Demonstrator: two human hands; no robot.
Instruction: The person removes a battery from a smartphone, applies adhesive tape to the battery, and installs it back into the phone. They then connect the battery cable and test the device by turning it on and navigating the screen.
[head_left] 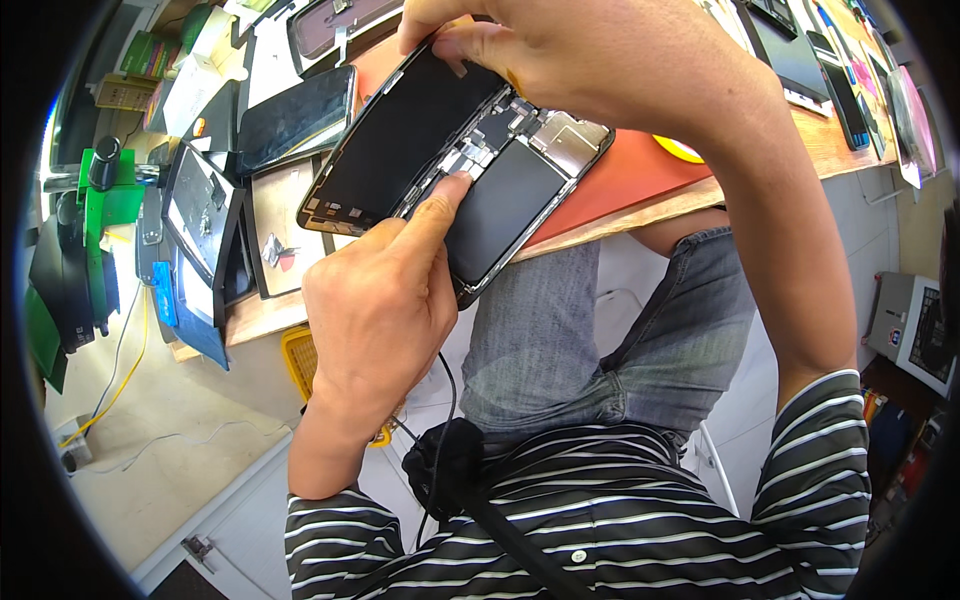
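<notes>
Near the top middle of the frame, an opened phone (455, 170) is held up over the table (640, 190). Its back is already off, so the dark battery and small metal parts inside show. The right hand (590, 60) pinches the phone's top edge with its fingers. The left hand (385, 310) presses one pointing finger onto a small part in the middle, other fingers curled. Nothing looks put back yet. More phones (295, 120) lie at upper left.
</notes>
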